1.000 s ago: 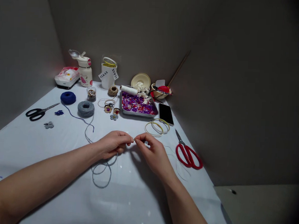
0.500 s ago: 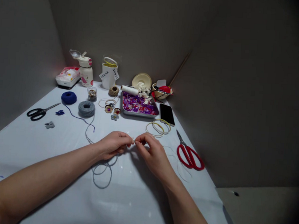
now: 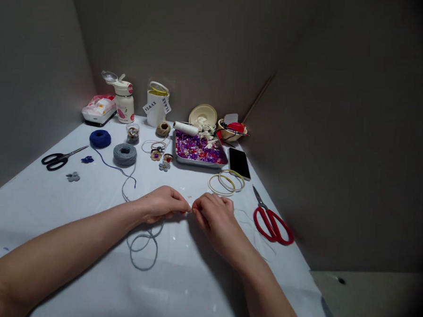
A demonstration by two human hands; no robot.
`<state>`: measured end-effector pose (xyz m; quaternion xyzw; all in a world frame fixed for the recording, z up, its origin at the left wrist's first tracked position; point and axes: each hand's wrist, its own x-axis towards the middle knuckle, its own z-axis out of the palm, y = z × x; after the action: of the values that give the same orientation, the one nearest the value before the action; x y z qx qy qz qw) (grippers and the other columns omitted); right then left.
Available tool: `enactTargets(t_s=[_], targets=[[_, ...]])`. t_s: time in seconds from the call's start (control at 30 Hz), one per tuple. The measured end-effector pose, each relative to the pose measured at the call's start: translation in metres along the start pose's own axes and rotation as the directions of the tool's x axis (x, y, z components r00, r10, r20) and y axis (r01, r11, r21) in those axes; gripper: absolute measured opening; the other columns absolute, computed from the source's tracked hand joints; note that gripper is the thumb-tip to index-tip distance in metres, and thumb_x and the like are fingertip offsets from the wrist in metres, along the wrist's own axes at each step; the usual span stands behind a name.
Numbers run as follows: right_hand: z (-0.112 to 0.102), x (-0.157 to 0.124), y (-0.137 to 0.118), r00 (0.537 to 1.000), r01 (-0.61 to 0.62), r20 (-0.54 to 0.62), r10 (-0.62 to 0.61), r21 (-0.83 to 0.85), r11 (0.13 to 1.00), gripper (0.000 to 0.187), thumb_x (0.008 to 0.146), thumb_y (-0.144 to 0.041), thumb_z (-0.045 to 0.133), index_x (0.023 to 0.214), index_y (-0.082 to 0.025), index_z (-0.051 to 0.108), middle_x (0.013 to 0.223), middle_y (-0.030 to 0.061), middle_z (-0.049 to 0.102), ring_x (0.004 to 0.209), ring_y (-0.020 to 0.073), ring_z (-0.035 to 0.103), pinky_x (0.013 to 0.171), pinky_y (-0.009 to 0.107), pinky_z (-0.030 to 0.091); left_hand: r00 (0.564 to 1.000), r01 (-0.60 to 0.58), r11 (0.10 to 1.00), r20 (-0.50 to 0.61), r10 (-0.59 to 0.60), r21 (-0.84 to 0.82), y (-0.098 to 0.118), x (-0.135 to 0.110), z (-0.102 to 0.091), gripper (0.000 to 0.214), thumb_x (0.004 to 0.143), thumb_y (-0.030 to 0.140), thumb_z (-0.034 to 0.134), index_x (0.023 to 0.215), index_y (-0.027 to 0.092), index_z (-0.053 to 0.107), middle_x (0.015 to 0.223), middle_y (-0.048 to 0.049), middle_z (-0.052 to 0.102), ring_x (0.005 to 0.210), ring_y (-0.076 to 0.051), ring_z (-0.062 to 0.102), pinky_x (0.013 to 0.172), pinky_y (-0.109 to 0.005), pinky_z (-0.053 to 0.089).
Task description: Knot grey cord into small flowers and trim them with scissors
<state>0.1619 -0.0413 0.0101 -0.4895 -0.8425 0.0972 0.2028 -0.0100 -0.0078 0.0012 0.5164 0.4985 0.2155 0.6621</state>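
Note:
My left hand and my right hand meet fingertip to fingertip over the white table, both pinched. Grey yarn runs from under my left hand and lies in loose loops on the table just below it. The strand leads back to a grey yarn ball. What my right fingers pinch is too small to make out; a thin pale thread trails to the right of that hand.
Red scissors lie right of my right hand, rings and a phone beyond. A metal tray of purple beads, a blue yarn ball, black scissors, a bottle and a cup stand further back.
Both hands stay pinched together and have drawn a little closer; the view has shifted slightly, so everything sits a little lower and to the right.

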Motion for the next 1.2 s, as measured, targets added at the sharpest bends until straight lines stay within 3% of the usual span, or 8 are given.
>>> enactTargets(t_s=[0.13,0.27,0.37,0.63,0.8,0.97,1.2], targets=[[0.003,-0.004,0.0,1.0,0.006,0.021,-0.004,-0.075,0.997,0.017,0.091,-0.015,0.043,0.078,-0.019,0.055,0.079,0.0036,0.06,0.076,0.0192,0.052,0.076,0.037,0.029,0.978,-0.164,0.957,-0.084,0.189,0.238,-0.004,0.0,0.006,0.013,0.066,0.021,0.06,0.067,0.012,0.07,0.059,-0.0021,0.062,0.052,-0.01,0.048,0.049,-0.023,0.034],[0.005,-0.006,0.001,0.999,-0.004,0.047,0.008,-0.083,0.997,0.019,0.091,-0.014,0.043,0.077,-0.018,0.056,0.077,0.0035,0.061,0.074,0.0186,0.051,0.076,0.037,0.028,0.932,-0.297,0.853,-0.066,0.357,0.429,-0.007,-0.001,0.009,0.017,0.068,0.02,0.056,0.069,0.012,0.072,0.068,-0.0047,0.069,0.064,-0.015,0.058,0.061,-0.025,0.041],[0.005,-0.006,0.002,0.999,-0.013,0.046,0.016,-0.059,0.998,0.02,0.091,-0.013,0.042,0.076,-0.018,0.056,0.076,0.0036,0.061,0.073,0.0185,0.052,0.076,0.037,0.028,0.916,-0.317,0.823,-0.073,0.395,0.472,-0.008,-0.002,0.01,0.018,0.069,0.019,0.055,0.07,0.013,0.072,0.07,-0.0054,0.071,0.066,-0.016,0.06,0.062,-0.025,0.042],[0.004,-0.005,0.006,0.994,-0.074,0.078,0.072,0.026,0.997,0.021,0.088,-0.008,0.042,0.079,-0.018,0.058,0.079,0.0045,0.064,0.076,0.0194,0.055,0.077,0.037,0.029,0.915,-0.308,0.845,-0.108,0.39,0.438,-0.008,-0.003,0.014,0.015,0.07,0.018,0.057,0.07,0.013,0.071,0.07,-0.0048,0.07,0.065,-0.015,0.059,0.062,-0.025,0.041],[0.006,0.0,0.007,0.992,-0.128,0.018,0.126,0.129,0.983,0.016,0.088,-0.015,0.047,0.079,-0.019,0.06,0.079,0.0041,0.066,0.077,0.0198,0.058,0.077,0.037,0.032,0.912,-0.309,0.894,-0.163,0.375,0.325,-0.005,-0.002,0.014,0.012,0.069,0.019,0.059,0.067,0.013,0.069,0.066,-0.004,0.067,0.063,-0.014,0.056,0.061,-0.025,0.04],[0.003,0.005,0.005,0.958,-0.205,-0.111,0.265,0.381,0.902,0.015,0.085,-0.025,0.051,0.079,-0.019,0.063,0.081,0.0047,0.067,0.077,0.0193,0.06,0.072,0.033,0.04,0.938,-0.238,0.971,-0.254,0.234,0.016,-0.003,0.001,0.016,0.008,0.068,0.018,0.06,0.065,0.013,0.066,0.059,-0.0005,0.06,0.051,-0.008,0.044,0.051,-0.022,0.032],[0.01,0.007,-0.004,0.89,-0.289,-0.117,0.44,0.602,0.744,0.018,0.078,-0.034,0.056,0.077,-0.018,0.065,0.077,0.0044,0.067,0.073,0.0184,0.059,0.066,0.03,0.044,0.941,-0.257,0.928,-0.288,0.177,-0.27,-0.007,0.002,0.019,0.014,0.065,0.026,0.065,0.065,0.012,0.064,0.059,0.0007,0.057,0.043,-0.004,0.034,0.044,-0.022,0.021]])
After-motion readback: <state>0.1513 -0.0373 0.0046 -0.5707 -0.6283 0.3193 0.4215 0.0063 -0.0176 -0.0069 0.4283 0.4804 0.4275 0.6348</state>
